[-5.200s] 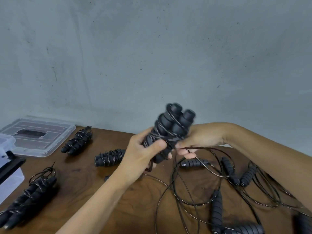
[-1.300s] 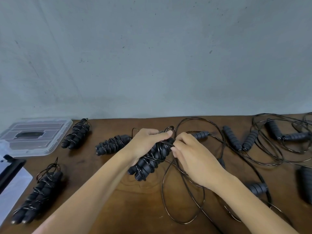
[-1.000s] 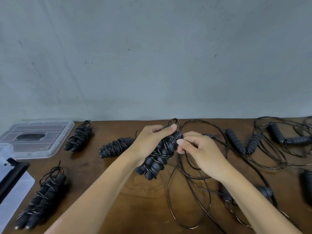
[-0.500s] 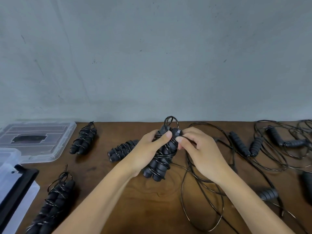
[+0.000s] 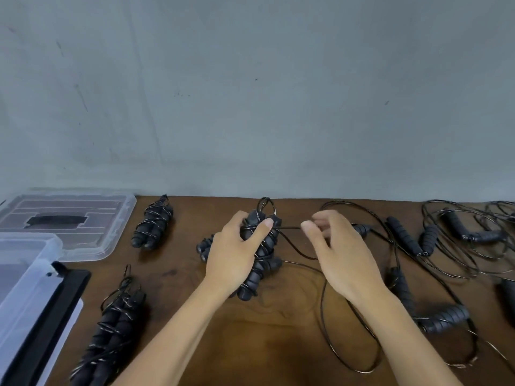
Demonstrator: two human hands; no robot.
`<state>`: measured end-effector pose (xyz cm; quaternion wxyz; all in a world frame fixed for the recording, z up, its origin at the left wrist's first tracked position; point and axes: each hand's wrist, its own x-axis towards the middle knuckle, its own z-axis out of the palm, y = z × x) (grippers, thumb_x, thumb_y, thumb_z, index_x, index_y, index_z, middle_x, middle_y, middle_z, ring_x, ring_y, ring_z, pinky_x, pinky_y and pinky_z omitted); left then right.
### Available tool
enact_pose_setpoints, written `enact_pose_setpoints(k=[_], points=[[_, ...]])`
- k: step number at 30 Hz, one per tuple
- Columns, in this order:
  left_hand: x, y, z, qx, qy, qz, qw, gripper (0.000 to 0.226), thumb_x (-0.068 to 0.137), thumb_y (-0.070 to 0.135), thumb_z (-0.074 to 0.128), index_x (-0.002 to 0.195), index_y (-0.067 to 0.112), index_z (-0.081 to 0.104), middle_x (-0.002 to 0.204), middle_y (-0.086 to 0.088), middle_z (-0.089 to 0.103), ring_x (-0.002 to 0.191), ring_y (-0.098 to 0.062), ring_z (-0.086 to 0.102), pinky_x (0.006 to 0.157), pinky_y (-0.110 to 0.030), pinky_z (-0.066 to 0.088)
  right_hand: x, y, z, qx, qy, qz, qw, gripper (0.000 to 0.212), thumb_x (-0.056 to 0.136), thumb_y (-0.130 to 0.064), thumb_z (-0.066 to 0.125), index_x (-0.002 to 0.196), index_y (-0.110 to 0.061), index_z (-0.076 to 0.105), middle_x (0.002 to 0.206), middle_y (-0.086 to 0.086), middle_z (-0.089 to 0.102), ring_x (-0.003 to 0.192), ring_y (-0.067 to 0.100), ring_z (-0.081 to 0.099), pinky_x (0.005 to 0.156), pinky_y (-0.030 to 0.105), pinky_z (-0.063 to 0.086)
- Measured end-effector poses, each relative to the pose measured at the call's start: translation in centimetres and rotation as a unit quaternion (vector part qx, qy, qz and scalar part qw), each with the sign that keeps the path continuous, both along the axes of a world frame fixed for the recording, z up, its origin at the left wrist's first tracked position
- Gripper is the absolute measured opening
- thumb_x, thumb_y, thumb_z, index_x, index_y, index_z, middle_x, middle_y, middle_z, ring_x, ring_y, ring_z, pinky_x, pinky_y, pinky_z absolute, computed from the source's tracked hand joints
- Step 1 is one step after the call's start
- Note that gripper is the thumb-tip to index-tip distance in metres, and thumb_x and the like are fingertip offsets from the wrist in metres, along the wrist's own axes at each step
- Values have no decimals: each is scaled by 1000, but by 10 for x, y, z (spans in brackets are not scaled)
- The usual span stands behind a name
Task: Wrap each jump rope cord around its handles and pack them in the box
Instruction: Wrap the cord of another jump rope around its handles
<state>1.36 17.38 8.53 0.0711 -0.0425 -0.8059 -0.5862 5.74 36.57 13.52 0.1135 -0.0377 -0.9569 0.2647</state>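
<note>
A person sat at a dark brown wooden tabletop [image 5: 278, 344], part-way through bundling one jump rope. The left hand [image 5: 237, 254] gripped a pair of black ribbed foam handles [image 5: 262, 246] held side by side, already criss-crossed with many turns of thin, glossy black cord [image 5: 289, 227], with the thumb pressed over the wraps. The right hand [image 5: 337, 252] hovered just beside the bundle, fingers loosely curled; a taut length of the cord ran from the handles toward its fingertips [image 5: 306, 227], though whether they actually pinched it could not be told. A small loop stood up at the bundle's far end.

The wrapping step looked nearly finished. The next move would likely call for tucking or cinching the loose end so the springy cord did not uncoil, then setting the bundle down.

Three finished wrapped bundles lay to the left: one near the wall [image 5: 153, 224], one just behind the left hand [image 5: 204, 243], one at the near left [image 5: 111, 330]. Unwrapped ropes with tangled cords [image 5: 446, 246] sprawled to the right. At the far left sat the clear plastic box [image 5: 25, 274] with a black latch, and behind it its clear plastic lid [image 5: 92, 246]. Nothing appeared packed yet.
</note>
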Motion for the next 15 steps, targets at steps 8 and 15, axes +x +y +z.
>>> enact_pose_setpoints(k=[8,15], points=[[-12,-25,-3,-82,26,81,993,45,93,75,52,96,30,56,77,6,69,82,-23,68,79,-47,58,21,-27,-6,-328,-169,-38,929,73,101,-60,31,91,-6,78,74,9,78,72,26,76,55,22,50],[-9,-29,-11,-149,64,25,986,46,92,76,48,110,34,57,74,12,69,67,-13,66,67,-39,58,-4,-49,-26,-729,-234,-24,643,73,100,-65,37,125,3,51,122,22,71,115,34,69,97,48,56]])
